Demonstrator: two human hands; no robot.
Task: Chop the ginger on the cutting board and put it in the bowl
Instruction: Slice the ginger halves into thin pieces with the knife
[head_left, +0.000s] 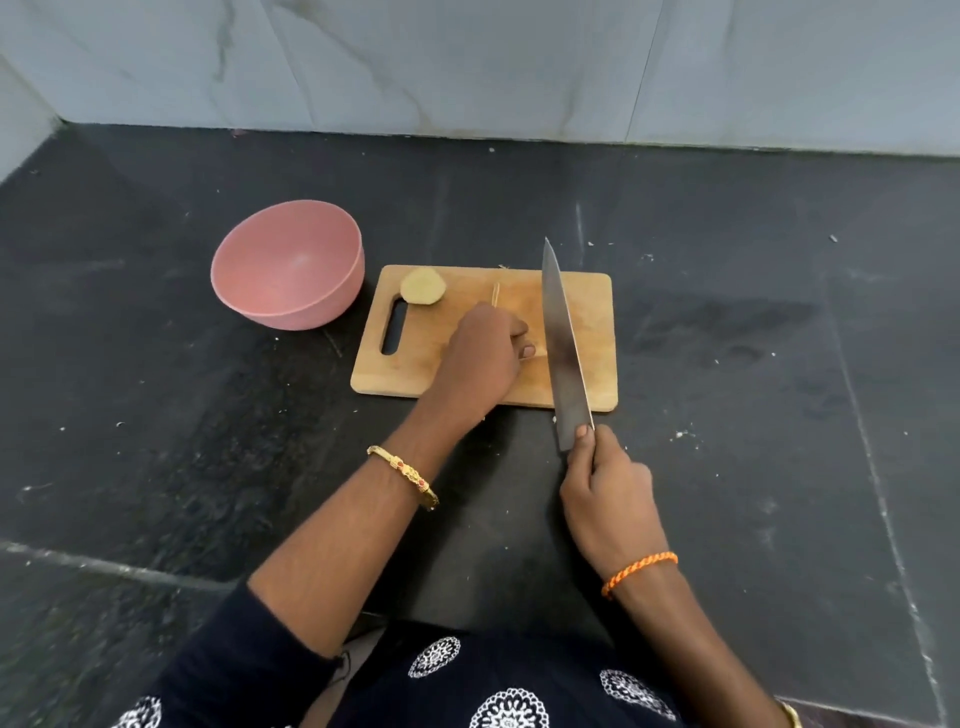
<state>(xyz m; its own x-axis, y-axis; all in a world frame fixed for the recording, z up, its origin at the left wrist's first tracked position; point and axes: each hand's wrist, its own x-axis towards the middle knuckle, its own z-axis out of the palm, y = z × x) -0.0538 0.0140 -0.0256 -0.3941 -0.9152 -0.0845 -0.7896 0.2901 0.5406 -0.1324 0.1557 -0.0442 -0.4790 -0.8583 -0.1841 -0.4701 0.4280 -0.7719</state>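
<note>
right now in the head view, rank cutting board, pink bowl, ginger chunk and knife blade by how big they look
1. cutting board
2. pink bowl
3. knife blade, though it sits nearer the camera
4. ginger chunk

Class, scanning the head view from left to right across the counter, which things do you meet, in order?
Pink bowl → ginger piece → left hand → knife.
</note>
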